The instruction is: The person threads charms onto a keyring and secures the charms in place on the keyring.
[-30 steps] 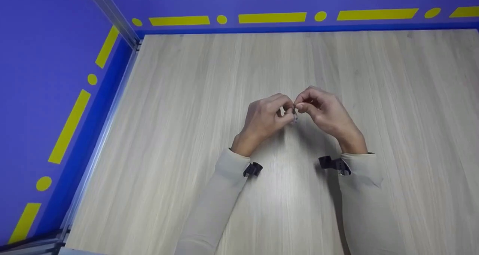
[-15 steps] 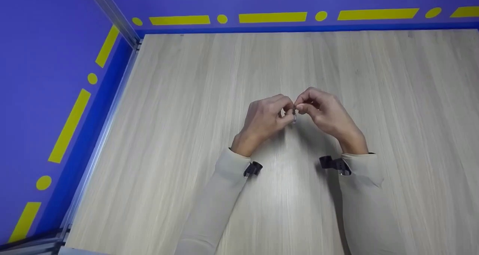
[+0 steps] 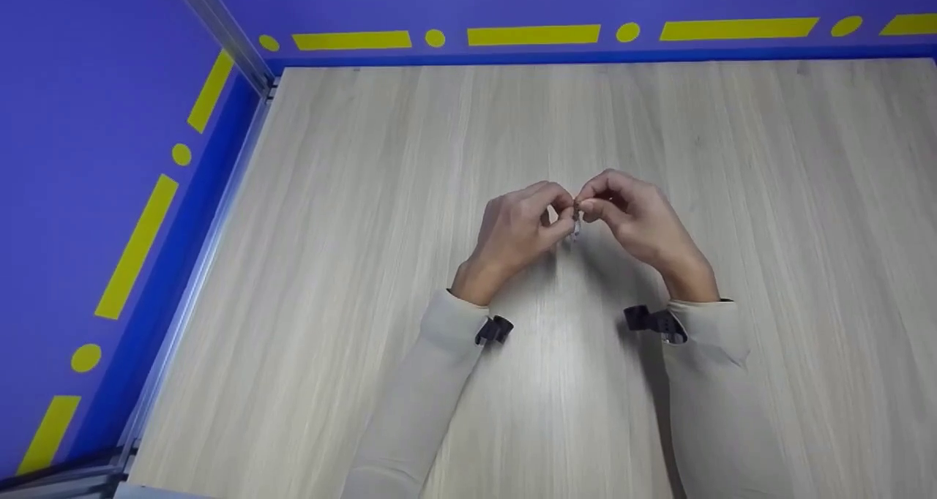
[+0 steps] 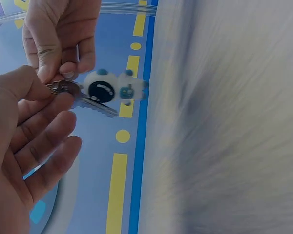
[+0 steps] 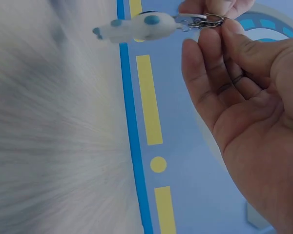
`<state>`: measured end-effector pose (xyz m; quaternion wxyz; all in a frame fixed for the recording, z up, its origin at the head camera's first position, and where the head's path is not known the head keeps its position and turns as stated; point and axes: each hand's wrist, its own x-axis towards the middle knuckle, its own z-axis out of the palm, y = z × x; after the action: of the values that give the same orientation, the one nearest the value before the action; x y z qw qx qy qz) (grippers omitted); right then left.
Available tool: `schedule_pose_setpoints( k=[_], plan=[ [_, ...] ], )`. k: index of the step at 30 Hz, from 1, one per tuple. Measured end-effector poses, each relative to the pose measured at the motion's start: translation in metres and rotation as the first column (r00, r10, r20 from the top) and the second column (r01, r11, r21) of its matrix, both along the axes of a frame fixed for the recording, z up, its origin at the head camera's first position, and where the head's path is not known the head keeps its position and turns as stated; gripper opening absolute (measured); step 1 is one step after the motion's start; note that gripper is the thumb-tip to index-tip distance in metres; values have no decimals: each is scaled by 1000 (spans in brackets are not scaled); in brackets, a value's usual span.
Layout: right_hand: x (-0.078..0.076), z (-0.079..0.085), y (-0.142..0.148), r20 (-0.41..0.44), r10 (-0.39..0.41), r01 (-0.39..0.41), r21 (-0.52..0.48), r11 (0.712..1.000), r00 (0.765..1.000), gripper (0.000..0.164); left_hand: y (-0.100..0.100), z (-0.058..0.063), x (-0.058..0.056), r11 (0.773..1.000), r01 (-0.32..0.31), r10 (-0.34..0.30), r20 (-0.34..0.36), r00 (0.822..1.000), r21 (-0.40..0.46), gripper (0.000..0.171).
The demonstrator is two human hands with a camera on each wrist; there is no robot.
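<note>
A small white-and-blue astronaut figure (image 4: 102, 90) hangs from a short chain (image 5: 198, 22) on a metal key ring (image 5: 216, 19). A silver key (image 4: 101, 107) hangs beside the figure, its head partly covered by fingers. My left hand (image 3: 514, 224) pinches the key's head by the ring between thumb and index finger, with the other fingers loosely bent in the left wrist view. Meeting it fingertip to fingertip, my right hand (image 3: 648, 221) pinches the ring with thumb and index finger. Both hands hold this keychain above the table; in the head view the fingers mostly hide it.
Under the hands spreads a light wood-grain table (image 3: 381, 162). Blue panels with yellow dashes and dots (image 3: 533, 35) stand along its back and left edges, joined by a metal corner post (image 3: 219, 27). Dark straps (image 3: 495, 331) circle both wrists at the sleeve cuffs.
Both hands stay nearly in place, their touching fingertips shifting only slightly. The dangling part of the keychain has swung a little below them.
</note>
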<state>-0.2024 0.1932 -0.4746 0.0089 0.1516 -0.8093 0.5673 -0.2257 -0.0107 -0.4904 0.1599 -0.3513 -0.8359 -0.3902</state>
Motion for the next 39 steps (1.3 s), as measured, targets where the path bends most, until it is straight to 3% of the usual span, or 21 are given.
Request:
schedule_pose_setpoints(
  k=[10, 21, 28, 32, 35, 37, 39],
  plan=[
    [-1, 1, 0, -11, -62, 60, -125, 990, 998, 6, 6, -4, -1, 985, 53, -72, 113, 991, 163, 5],
    [-3, -3, 1, -41, -80, 71, -186, 980, 996, 6, 4, -2, 0, 990, 33, -57, 176, 983, 137, 12],
    [-3, -3, -2, -70, -103, 91, -152, 984, 992, 5, 5, -4, 0, 987, 18, -47, 178, 983, 160, 10],
    [-3, -4, -2, -121, -91, 76, -123, 989, 988, 8, 4, -2, 0, 989, 10, -48, 252, 966, 148, 10],
    [-4, -5, -2, -144, -71, 54, -118, 992, 987, 8, 4, 0, 0, 986, 11, -67, 334, 940, 167, 10],
    [-3, -6, -2, -139, -70, 54, -115, 992, 988, 8, 4, 0, 0, 981, 8, -82, 378, 922, 193, 10],
    [-3, -5, -3, -102, -81, 68, -125, 990, 991, 7, 5, 0, -1, 975, 10, -99, 391, 915, 223, 10]
  ],
)
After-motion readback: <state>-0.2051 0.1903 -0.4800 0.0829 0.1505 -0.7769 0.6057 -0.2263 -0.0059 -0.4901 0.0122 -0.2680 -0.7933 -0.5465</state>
